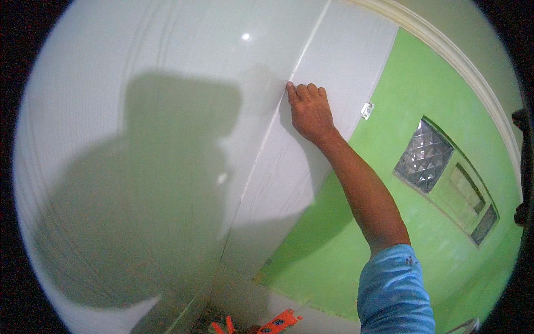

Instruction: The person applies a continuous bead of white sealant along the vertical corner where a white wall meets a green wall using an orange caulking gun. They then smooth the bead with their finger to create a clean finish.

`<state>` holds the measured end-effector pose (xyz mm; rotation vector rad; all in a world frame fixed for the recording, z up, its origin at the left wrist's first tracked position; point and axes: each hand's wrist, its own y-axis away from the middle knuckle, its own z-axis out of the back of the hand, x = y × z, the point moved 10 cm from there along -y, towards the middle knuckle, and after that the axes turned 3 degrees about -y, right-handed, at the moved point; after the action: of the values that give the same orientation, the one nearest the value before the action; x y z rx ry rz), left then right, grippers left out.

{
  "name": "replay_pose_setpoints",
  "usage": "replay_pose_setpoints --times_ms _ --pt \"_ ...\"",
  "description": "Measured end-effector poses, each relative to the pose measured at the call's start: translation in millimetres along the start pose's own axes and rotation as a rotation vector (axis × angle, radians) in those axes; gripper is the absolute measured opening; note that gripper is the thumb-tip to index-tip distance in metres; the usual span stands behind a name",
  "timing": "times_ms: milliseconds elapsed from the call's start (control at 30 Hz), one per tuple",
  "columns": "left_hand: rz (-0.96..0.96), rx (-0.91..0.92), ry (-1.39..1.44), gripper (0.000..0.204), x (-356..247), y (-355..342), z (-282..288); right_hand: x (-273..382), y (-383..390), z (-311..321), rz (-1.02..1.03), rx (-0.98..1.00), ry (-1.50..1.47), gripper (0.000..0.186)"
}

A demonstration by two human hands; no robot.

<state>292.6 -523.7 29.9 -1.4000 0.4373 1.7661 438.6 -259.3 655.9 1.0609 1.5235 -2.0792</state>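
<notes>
My right hand [308, 111] reaches up from the lower right, its fingers bent and closed against white panelling [356, 50] at a narrow vertical seam [303, 50]; whatever may be under the fingertips is hidden. A small metal bracket [367, 110] sits at the panel edge beside the green wall [367, 200], right of the hand. A broad shadow falls across the panels on the left. My left hand is out of sight.
On the right, the green wall has an opening with patterned glass [423, 156] and a framed section [467, 186]. Pale moulding [478, 78] runs along its edge. Low at the bottom lies an orange level-like tool [278, 322] among unclear items.
</notes>
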Motion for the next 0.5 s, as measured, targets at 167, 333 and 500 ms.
replay_pose_setpoints --times_ms 167,333,500 --pt "0.01 -0.002 0.004 0.08 -5 8 -2 11 5 1 0.014 0.026 -0.031 0.044" --pt "0.013 -0.005 0.001 0.078 -10 14 -3 19 11 3 0.005 0.02 -0.047 0.046" --pt "0.002 -0.022 0.025 0.077 -20 20 -3 28 18 0 -0.009 0.047 -0.053 0.048"
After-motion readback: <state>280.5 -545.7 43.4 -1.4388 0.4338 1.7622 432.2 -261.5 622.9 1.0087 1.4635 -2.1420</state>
